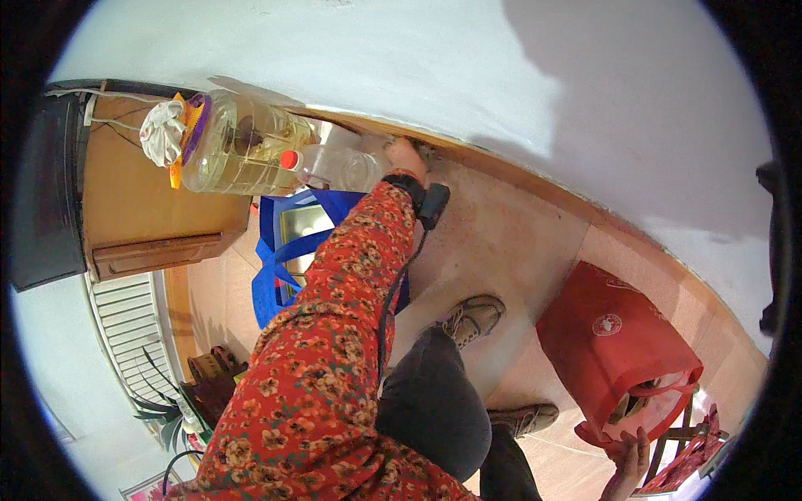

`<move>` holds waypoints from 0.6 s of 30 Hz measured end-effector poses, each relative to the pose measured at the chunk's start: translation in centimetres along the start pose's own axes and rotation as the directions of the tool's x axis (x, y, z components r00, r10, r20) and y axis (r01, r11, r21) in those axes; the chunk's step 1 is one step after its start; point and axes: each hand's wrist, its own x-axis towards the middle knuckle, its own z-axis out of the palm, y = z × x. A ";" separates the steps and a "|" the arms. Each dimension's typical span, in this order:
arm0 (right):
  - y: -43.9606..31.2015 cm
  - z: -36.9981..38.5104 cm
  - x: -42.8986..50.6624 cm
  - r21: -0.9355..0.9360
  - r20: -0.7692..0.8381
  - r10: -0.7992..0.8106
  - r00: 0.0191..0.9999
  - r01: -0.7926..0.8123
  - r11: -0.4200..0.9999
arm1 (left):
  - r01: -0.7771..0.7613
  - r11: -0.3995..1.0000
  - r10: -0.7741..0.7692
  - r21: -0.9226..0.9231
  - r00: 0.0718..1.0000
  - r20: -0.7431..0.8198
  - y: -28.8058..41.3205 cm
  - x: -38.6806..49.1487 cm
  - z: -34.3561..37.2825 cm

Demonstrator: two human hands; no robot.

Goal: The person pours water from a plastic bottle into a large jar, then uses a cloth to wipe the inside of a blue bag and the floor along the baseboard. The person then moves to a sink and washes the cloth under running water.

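My left hand point(406, 158) reaches down to the floor by the wall, its fingers mostly hidden past the wrist. Close beside it lies a clear plastic bottle point(341, 168) with a red cap; whether the fingers touch its base is unclear. The wrist below a red floral sleeve wears a black strap with a dark box and cable. At the lower right, my right hand point(628, 460) grips the rim of a red bag point(617, 341). The bag tilts with its mouth towards me, and something partly visible sits inside.
A large clear jar point(244, 147) of yellowish liquid, its top wrapped in cloth, stands beside a wooden cabinet point(166, 188). A blue bag point(268, 297) holding boxes is partly behind my arm. The wall baseboard point(532, 181) curves along the floor. A plant point(166, 407) stands lower left.
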 end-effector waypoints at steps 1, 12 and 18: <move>0.0 0.1 0.1 -0.004 -0.001 0.001 1.000 -0.001 1.000 | 0.062 0.983 -0.079 0.175 0.993 0.092 -0.3 1.1 -0.6; 1.6 -0.2 0.9 -0.110 0.005 0.008 1.000 -0.007 0.994 | -0.166 -0.615 -0.445 -0.771 0.880 0.165 -8.3 9.9 0.0; 2.0 0.2 1.5 -0.097 -0.002 0.088 0.996 -0.088 0.991 | 0.039 -0.552 -0.358 -0.833 0.891 0.279 -6.1 7.6 0.8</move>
